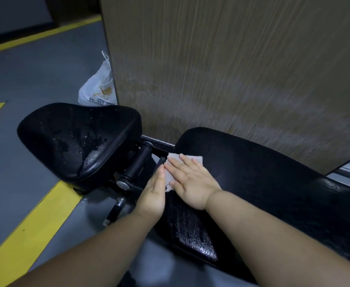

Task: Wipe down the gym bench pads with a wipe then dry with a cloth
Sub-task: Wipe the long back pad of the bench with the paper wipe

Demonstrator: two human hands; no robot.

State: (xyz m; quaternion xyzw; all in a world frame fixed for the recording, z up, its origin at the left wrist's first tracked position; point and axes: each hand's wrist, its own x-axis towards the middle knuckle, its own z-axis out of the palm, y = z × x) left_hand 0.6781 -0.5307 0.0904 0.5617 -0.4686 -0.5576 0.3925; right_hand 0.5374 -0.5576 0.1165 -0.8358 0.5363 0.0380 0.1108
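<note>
Pressing wipe (pixel 175 157) onto back pad (pixel 263 172), right hand (pixel 190 183) flat; bag (pixel 99 85) print illegible.

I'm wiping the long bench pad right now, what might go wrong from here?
The wipe sits at the end of the back pad under the flat right hand, so it may slip off into the hinge gap. Droplets on the seat pad may run onto the floor if left undried.

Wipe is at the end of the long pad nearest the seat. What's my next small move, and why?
Probably slide the wipe under the flat right hand along the long pad, away from the seat pad. The wipe lies at the pad's very end, and the stretch beyond looks matte, while the near edge already glistens.
</note>
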